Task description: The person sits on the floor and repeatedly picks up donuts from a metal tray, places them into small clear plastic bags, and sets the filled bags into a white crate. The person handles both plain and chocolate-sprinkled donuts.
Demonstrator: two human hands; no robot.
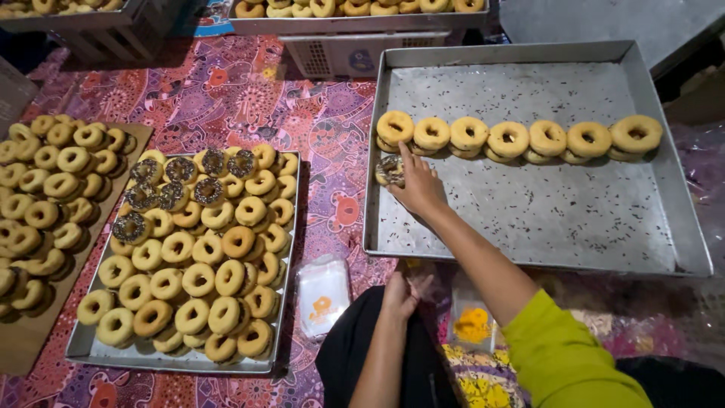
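right hand (418,187), grip closed on one sprinkled doughnut (390,170) at the left edge of the large metal tray (529,219). just above the grip, a row of seven plain doughnuts (508,139), the leftmost touching the held one. left hand (400,296) lies near the lap, below the grip, fingers curled together; whether it holds anything cannot be told. to the left of the grip, a smaller tray (83,349) packed with plain doughnuts and seven sprinkled ones (180,171). two clear packets (322,295) lie on the patterned table (332,128) below the grip.
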